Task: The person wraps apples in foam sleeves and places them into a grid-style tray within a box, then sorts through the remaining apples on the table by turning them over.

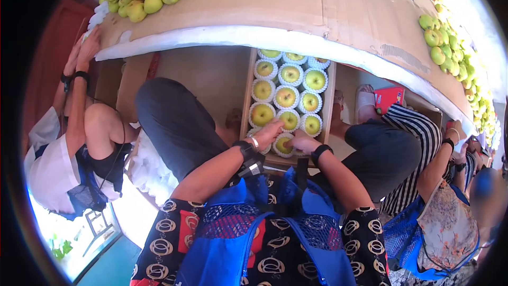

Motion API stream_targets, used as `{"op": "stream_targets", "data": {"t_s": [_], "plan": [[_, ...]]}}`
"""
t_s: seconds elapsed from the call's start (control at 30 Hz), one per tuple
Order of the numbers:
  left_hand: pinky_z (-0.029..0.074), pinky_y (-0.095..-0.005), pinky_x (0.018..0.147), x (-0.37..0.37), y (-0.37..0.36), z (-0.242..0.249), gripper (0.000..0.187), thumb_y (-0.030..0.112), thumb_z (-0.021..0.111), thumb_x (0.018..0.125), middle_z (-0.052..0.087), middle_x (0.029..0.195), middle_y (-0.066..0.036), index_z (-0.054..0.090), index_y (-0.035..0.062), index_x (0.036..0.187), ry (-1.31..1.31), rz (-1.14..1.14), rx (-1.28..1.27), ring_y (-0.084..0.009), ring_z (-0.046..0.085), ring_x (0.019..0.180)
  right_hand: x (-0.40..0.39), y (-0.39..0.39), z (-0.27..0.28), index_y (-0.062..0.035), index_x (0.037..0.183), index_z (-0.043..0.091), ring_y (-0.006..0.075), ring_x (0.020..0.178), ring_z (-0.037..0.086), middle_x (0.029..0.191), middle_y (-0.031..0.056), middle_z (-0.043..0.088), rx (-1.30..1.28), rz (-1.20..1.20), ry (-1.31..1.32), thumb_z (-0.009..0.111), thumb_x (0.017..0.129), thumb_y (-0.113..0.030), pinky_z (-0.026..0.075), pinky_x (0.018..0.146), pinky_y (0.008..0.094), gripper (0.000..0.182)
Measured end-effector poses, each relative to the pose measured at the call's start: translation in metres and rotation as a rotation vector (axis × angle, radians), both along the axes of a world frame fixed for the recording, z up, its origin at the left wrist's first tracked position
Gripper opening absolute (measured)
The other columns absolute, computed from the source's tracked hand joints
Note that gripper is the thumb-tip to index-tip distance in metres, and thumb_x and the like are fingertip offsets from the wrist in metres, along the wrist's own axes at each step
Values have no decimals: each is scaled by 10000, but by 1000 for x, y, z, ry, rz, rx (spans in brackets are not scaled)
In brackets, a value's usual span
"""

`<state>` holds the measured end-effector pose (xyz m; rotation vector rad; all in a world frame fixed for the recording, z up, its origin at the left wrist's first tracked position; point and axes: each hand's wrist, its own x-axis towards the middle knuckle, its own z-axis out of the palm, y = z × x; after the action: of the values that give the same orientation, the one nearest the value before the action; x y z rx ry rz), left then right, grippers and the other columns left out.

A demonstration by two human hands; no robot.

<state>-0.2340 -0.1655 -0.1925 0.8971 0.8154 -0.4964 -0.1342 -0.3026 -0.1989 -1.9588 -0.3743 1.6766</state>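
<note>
A wooden-sided box (246,95) between my knees holds rows of yellow-green apples, each in a white foam net. My left hand (268,134) is at the near end of the box, its fingers bent down at the left side of a netted apple (284,145) in the front row. From the right, my right hand (306,142) closes on the same apple, its fingertips at the foam. Another netted apple (289,121) lies just beyond my fingers. The undersides of both hands are hidden.
Above the box is a cardboard-covered table (275,0) with a white padded edge (222,36). Loose apples (153,3) are piled at its far left, more apples (447,48) on the right. People sit close by on both sides; a red package (389,98) is under the table.
</note>
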Motion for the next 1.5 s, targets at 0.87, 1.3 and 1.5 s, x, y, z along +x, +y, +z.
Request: {"op": "stream_targets", "data": {"t_s": [0.87,1.3,1.5], "plan": [[430,-279,746,-1,27,54,280,304,572,849,560,915,6,549,105,1045,-157,105,173,-108,529,849,-11,-7,-10,27,1044,560,270,836,616,920,192,629,191,303,-305,708,667,-228,466,731,362,479],[446,-384,794,-228,192,45,326,85,600,735,555,1019,-164,508,33,1044,98,269,1578,-319,532,973,-6,31,69,10,989,582,183,866,620,933,116,640,574,77,-324,648,791,-263,497,755,296,344],[394,-429,870,-294,179,-113,491,12,645,535,519,980,-192,503,21,1005,129,-157,1690,-374,460,1010,-31,32,44,19,953,553,234,779,615,825,142,619,683,84,-411,663,755,-228,487,694,329,335]]}}
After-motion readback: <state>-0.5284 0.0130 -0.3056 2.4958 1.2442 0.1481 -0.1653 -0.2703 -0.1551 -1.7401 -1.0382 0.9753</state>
